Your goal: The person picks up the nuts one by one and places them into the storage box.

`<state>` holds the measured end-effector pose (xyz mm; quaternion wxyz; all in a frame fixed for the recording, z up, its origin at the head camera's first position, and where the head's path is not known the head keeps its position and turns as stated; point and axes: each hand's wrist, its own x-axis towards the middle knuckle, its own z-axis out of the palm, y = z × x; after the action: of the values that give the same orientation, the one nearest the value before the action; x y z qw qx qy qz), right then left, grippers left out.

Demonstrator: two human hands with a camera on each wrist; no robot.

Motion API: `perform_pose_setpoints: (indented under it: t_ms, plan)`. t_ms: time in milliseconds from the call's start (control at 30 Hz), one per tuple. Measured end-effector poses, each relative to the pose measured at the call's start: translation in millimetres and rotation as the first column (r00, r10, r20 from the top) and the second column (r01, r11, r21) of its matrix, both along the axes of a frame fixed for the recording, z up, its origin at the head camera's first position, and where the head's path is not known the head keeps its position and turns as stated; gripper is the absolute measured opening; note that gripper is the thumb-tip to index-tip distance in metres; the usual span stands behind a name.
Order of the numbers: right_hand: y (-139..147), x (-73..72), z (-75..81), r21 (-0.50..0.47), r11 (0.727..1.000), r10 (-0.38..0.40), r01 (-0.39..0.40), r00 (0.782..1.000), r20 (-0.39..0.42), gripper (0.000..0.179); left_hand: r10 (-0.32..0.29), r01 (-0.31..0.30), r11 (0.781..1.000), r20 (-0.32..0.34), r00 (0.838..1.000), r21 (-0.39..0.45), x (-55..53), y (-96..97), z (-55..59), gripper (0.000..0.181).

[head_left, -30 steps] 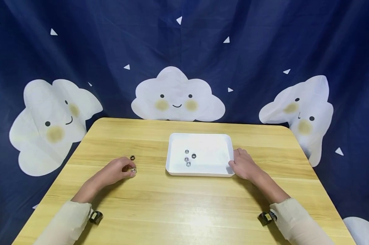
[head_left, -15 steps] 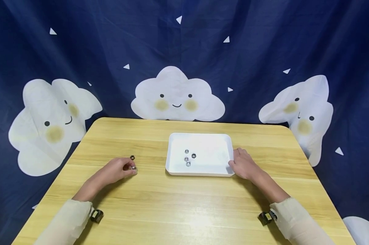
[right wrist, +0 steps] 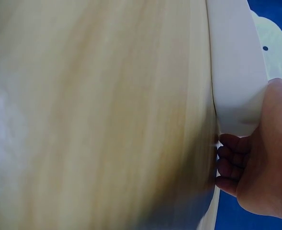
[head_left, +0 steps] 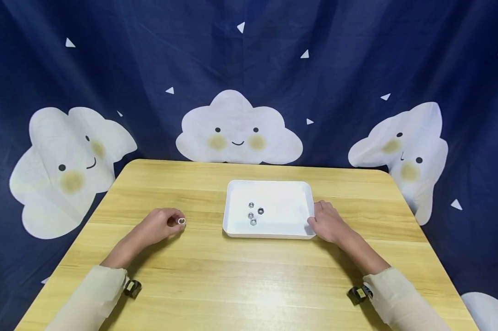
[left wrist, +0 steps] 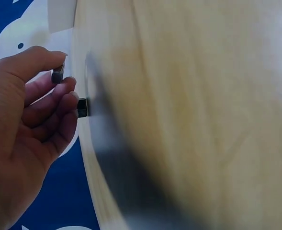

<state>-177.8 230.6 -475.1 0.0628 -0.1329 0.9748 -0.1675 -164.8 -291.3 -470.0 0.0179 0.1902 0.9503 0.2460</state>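
Observation:
My left hand (head_left: 161, 226) pinches a metal hex nut (head_left: 181, 221) between thumb and fingertips, left of the tray. In the left wrist view that nut (left wrist: 58, 75) appears dark and edge-on under the thumb tip. A second nut (left wrist: 83, 108) sits on the table right by the curled lower fingers; the hand hides it in the head view. My right hand (head_left: 329, 222) grips the right end of a shallow white tray (head_left: 269, 236), thumb at the rim and fingers curled against the outside. Inside the tray, toward its left, lie several hex nuts, one of them darker (head_left: 260, 211).
The wooden table (head_left: 232, 280) has rounded far corners, and a dark blue curtain (head_left: 336, 82) with cloud faces hangs right behind it. A strap-mounted black camera (head_left: 132, 288) is at the left wrist, another black camera (head_left: 357, 295) at the right.
My left hand has lifted its nut and shifted slightly away from me, covering the second nut in the head view. The right hand and the tray have stayed in place.

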Motion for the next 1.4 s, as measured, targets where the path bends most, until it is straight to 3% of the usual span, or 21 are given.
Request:
perform_pose_setpoints:
  t_ms: [600,933,1233,1400]
  plan:
    - [1,-0.8,-1.2,-0.005,1.0,0.005,-0.005,1.0,-0.004,0.053,-0.012,0.013,1.0,-0.082,0.997,0.007,-14.1,14.5,15.6,0.025]
    - [0,0.0,1.1,0.004,1.0,0.001,-0.001,1.0,0.008,0.054,-0.039,0.041,0.999,-0.109,0.993,0.014,-22.2,22.5,23.2,0.02]
    - [1,0.4,1.1,-0.003,1.0,-0.003,0.003,1.0,0.016,0.055,-0.094,0.103,0.994,-0.232,0.968,0.027,-31.2,29.9,28.2,0.018]
    - [1,-0.3,0.4,-0.001,1.0,-0.003,0.003,1.0,0.011,0.056,-0.122,0.133,0.991,-0.237,0.964,0.031,-35.3,36.4,33.3,0.019]
